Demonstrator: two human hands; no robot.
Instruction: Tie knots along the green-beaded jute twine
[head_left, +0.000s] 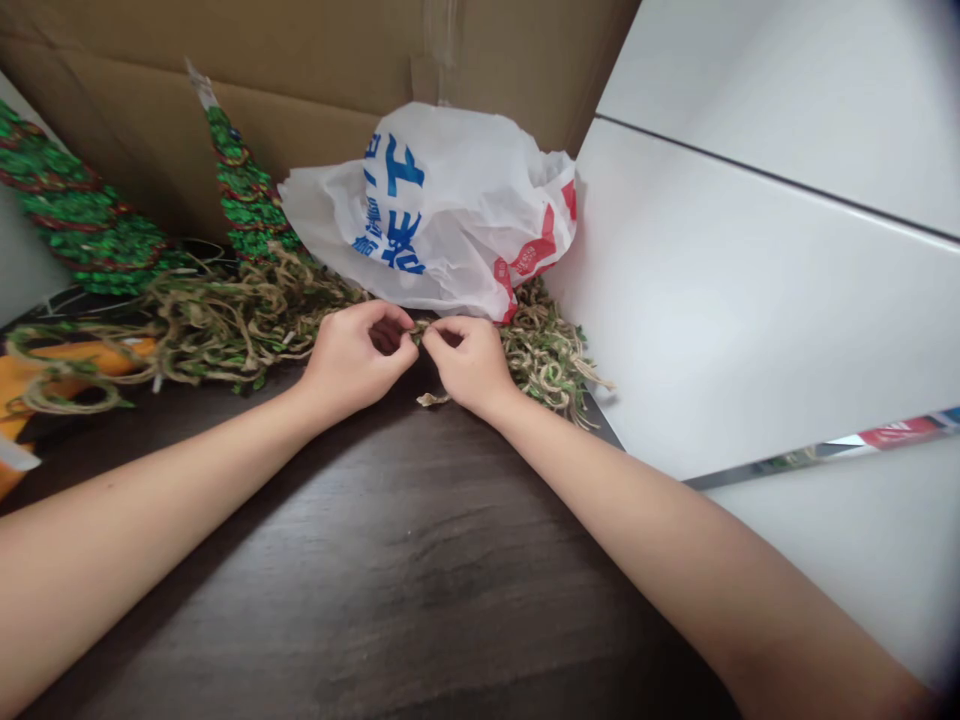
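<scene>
My left hand (356, 355) and my right hand (469, 365) meet at the middle of the view, their fingertips pinching a short length of jute twine (420, 328) between them. Tangled twine flecked with green (232, 320) spreads out to the left of my hands, and more of it (544, 355) lies to the right. A small loose scrap of twine (433, 400) rests on the table just below my fingers. Behind my hands sits a crumpled white plastic bag (442, 215) with blue and red print.
Two green sequinned cone shapes (82, 215) (247, 195) lean at the back left against a brown cardboard sheet (150, 110). White panels (735, 300) rise on the right. An orange object (75, 365) lies at the left edge of the dark wood table (375, 540).
</scene>
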